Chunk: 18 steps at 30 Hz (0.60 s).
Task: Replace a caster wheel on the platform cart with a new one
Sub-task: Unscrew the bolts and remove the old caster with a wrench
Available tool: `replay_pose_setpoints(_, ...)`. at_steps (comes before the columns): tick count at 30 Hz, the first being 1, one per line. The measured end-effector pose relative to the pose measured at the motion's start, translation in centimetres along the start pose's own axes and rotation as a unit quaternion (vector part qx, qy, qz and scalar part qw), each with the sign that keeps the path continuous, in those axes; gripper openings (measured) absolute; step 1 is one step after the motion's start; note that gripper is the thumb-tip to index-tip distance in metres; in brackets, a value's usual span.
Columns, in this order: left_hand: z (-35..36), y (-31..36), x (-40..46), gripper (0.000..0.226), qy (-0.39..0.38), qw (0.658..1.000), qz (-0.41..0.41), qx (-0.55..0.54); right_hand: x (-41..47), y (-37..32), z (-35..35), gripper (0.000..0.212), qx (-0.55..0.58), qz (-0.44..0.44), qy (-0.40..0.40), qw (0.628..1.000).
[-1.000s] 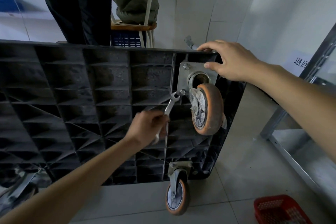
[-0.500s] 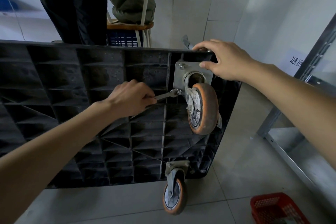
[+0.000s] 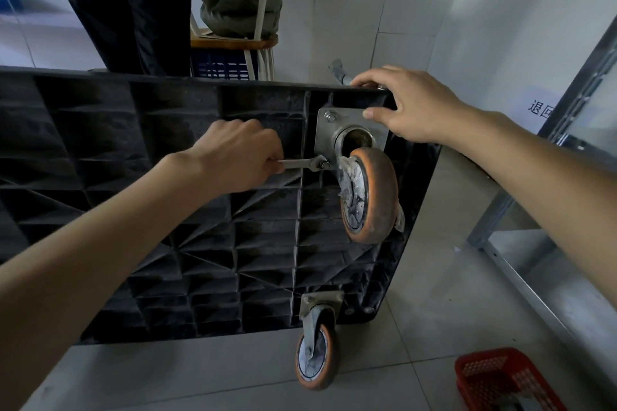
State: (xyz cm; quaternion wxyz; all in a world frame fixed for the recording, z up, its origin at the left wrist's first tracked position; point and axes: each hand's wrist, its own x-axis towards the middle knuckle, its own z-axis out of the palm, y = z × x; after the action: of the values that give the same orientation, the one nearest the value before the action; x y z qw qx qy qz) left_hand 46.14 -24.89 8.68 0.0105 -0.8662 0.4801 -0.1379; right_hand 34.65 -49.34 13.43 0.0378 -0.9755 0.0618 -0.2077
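Left hand (image 3: 238,157), gripping the wrench (image 3: 302,163), has swung it up level; right hand (image 3: 405,105) still grips the cart (image 3: 133,143)

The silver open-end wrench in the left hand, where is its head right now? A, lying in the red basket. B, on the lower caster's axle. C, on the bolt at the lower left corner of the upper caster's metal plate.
C: the silver open-end wrench sits on the lower-left bolt of the upper caster's metal plate, held by the left hand.
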Motion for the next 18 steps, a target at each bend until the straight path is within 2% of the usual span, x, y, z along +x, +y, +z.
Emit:
replay_pose_setpoints(8,-0.4,-0.6,0.5,0.022,0.024,0.999,-0.008,-0.026,0.1,0.2,0.1,0.043,0.003,-0.002,0.003,1.000)
replay_pose_setpoints(10,1.4,-0.6,-0.2,0.019,-0.007,0.994,-0.034,-0.105,0.1,0.2,0.2,0.044,0.006,-0.003,0.005,1.000)
replay_pose_setpoints(13,5.2,0.4,-1.6,0.019,-0.056,0.950,-0.087,-0.293,0.1,0.2,0.2,0.044,0.010,-0.005,0.006,1.000)
replay_pose_setpoints(16,8.2,2.3,-1.9,0.021,-0.033,0.915,-0.115,-0.385,0.2,0.2,0.3,0.045,0.007,-0.009,0.005,1.000)
replay_pose_setpoints(18,9.2,3.2,-1.8,0.023,-0.012,0.910,-0.119,-0.397,0.2,0.3,0.2,0.045,0.005,-0.008,0.004,1.000)
